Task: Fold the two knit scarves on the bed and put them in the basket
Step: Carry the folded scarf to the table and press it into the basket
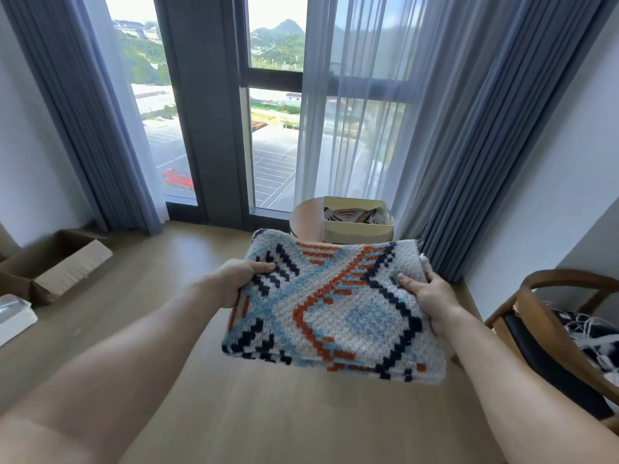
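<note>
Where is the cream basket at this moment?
In the head view the cream basket sits right of centre on a small round wooden table before the window, just beyond the folded scarf that the left hand and right hand hold.

Nothing stands between the held scarf (335,313) and the open-topped basket (355,234) on the table (301,219); bare floor (254,413) lies below. A second scarf (350,214) fills part of the basket. A chair (549,333) crowds the right; a box (63,259) sits well left
</note>
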{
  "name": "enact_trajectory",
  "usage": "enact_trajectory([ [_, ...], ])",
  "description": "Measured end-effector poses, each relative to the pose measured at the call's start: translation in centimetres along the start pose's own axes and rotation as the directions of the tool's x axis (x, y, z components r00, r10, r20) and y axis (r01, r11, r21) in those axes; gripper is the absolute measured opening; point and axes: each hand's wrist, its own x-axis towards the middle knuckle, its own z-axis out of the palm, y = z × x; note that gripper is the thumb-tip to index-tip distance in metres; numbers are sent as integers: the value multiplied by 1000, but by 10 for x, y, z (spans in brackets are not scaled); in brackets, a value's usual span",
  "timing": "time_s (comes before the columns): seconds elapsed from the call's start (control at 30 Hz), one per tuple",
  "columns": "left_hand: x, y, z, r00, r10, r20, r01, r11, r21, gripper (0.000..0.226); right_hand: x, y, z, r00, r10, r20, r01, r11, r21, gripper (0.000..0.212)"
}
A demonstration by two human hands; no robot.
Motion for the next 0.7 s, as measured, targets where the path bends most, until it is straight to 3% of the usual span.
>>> enact_trajectory([
  [0.4,156,102,23,998,7,60,-11,998,56,33,143,-39,5,994,-20,-111,21,1000,9,84],
  [0.7,272,179,85,1000,22,10,-23,999,41,39,297,-84,-30,998,-14,-62,15,1000,8,87],
])
